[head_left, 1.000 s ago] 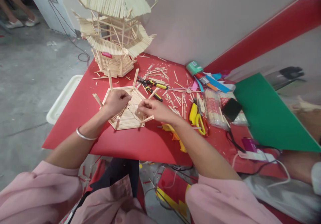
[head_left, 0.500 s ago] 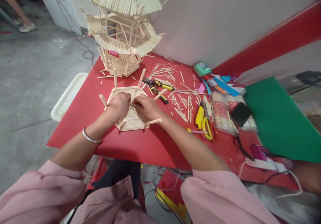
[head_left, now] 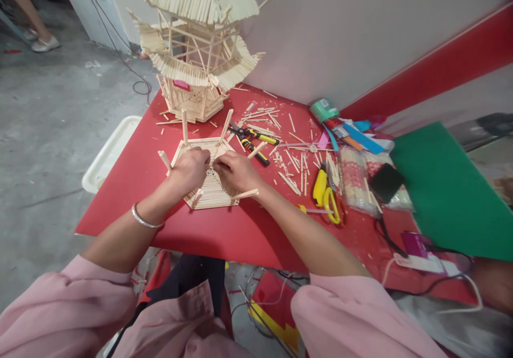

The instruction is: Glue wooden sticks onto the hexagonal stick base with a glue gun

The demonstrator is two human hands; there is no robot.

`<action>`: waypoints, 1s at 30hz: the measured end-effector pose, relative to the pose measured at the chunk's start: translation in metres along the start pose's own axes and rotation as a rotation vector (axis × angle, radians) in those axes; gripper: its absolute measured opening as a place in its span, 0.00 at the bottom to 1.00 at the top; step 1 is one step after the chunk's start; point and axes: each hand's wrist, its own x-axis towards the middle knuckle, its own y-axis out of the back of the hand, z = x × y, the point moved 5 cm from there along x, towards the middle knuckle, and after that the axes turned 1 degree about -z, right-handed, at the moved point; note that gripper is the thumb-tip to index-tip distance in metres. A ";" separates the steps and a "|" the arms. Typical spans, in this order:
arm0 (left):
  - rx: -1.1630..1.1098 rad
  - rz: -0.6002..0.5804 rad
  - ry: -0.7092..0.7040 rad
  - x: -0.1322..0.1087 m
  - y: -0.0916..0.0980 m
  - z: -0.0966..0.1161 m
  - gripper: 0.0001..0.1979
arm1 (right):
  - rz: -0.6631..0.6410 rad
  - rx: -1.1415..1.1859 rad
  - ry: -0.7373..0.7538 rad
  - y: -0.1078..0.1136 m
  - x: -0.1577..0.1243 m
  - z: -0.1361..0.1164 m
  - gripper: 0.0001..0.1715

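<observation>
A hexagonal base of thin wooden sticks [head_left: 214,195] lies on the red table [head_left: 244,235], with short stick posts standing up at its corners. Over the middle of it, my left hand [head_left: 193,166] and my right hand [head_left: 236,171] nearly meet. Both have their fingers curled and pinched together. Whatever sits between the fingertips is too small or too hidden to make out. Behind the base rises a tiered stick pavilion [head_left: 194,67] with sloping roofs.
Yellow-black pliers [head_left: 256,144] and loose sticks [head_left: 294,163] lie right of the base. Further right are yellow-handled scissors [head_left: 329,197], packs of sticks [head_left: 352,179], a green can [head_left: 324,110], a black box [head_left: 386,183] and a green board [head_left: 452,187]. A white tray [head_left: 110,155] is at the left.
My right hand has shifted very slightly right, so the gap between my fingertips is a little wider. My left hand and the stick base have stayed in place.
</observation>
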 end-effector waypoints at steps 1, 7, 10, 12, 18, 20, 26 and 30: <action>0.003 0.001 -0.001 0.000 0.000 0.001 0.08 | 0.003 -0.004 0.001 0.000 0.000 0.000 0.08; 0.014 -0.030 0.010 0.001 0.000 0.001 0.08 | -0.016 -0.032 0.027 -0.006 0.001 0.001 0.09; 0.000 -0.027 0.002 0.000 0.001 0.001 0.08 | -0.016 -0.044 0.040 -0.007 0.001 0.002 0.08; -0.014 -0.018 -0.008 0.000 0.001 0.001 0.09 | -0.024 -0.054 0.043 -0.008 0.001 0.002 0.09; -0.026 -0.010 0.006 -0.001 0.002 0.001 0.08 | -0.041 -0.091 0.046 -0.006 0.000 -0.002 0.10; -0.019 -0.023 0.008 -0.001 0.003 0.001 0.08 | -0.052 -0.137 0.058 -0.004 -0.001 -0.006 0.10; 0.012 -0.040 0.019 0.000 0.003 0.001 0.09 | -0.090 -0.279 0.068 0.000 -0.003 -0.012 0.15; 0.008 -0.050 0.019 -0.002 0.006 0.004 0.09 | -0.060 -0.219 0.094 0.003 -0.004 -0.012 0.15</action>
